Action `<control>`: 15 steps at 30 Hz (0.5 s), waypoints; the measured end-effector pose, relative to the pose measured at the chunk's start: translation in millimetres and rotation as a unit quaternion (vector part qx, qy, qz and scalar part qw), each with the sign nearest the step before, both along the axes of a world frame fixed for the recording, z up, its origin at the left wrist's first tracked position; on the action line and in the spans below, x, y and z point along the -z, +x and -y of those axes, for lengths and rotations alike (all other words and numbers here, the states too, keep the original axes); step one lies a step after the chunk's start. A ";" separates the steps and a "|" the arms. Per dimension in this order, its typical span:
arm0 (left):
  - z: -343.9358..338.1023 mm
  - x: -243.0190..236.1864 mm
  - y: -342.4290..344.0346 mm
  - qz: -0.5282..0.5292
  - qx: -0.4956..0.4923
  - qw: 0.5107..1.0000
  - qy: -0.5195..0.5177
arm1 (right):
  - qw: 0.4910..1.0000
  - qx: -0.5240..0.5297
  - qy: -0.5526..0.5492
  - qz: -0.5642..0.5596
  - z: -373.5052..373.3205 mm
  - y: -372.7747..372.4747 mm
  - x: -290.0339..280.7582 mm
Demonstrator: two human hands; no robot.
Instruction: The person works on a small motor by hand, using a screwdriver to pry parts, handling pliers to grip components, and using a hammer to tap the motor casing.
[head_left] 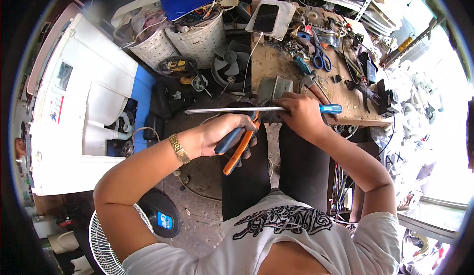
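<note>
My left hand [224, 133] grips orange-and-blue pliers [236, 157] over my lap, their handles angled down toward my left thigh. My right hand [301, 113] is closed on a screwdriver with a clear blue handle [332, 109]; its long steel shaft lies horizontally across the top of the pliers, pointing left. Behind my right hand, a grey-green metal object [274, 86] sits at the bench edge, partly hidden by the fingers. A hammer [319, 92] lies just to its right on the wood.
The cluttered workbench [360, 112] holds scissors [322, 58], a phone [266, 18] and small parts. Perforated buckets [195, 42], a drill [175, 65] and fan blades [230, 65] are beyond my left hand. A white appliance [86, 77] stands left, a fan [113, 230] lower left.
</note>
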State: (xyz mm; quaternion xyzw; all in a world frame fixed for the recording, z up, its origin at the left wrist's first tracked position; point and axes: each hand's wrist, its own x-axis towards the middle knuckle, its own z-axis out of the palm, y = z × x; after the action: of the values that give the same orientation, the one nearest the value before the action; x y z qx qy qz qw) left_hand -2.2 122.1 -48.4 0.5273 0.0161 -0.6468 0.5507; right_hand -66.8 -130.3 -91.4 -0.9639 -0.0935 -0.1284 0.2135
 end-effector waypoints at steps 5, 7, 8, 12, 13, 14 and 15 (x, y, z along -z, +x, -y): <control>1.1 1.6 -1.9 -0.009 0.010 1.000 -0.007 | 0.998 0.040 0.013 0.043 -1.4 -0.6 9.7; 0.2 2.1 -1.7 -0.003 0.013 1.000 -0.007 | 0.998 0.038 0.003 0.045 -2.9 2.1 13.6; -0.3 2.4 -1.2 -0.003 0.014 1.000 -0.007 | 0.999 0.034 -0.003 0.043 -3.4 3.2 14.7; -2.0 3.3 2.1 0.007 0.008 1.000 -0.001 | 0.997 0.006 0.013 0.073 -3.6 4.5 12.1; -2.3 3.1 3.6 -0.017 0.012 0.999 -0.028 | 0.999 0.019 -0.003 0.042 -4.4 4.4 10.9; -2.5 3.0 4.7 -0.031 0.009 0.999 -0.036 | 0.999 0.015 -0.009 0.049 -4.8 4.0 9.9; -2.6 2.9 5.0 -0.034 -0.006 0.999 -0.024 | 0.997 -0.011 -0.004 0.082 -5.5 4.1 9.1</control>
State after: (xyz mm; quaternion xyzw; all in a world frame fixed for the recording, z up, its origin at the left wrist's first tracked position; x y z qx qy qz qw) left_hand 2.7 124.7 -51.3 0.4920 0.0224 -0.6610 0.5662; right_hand -62.8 -124.9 -100.4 -0.9500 -0.1215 -0.2041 0.2025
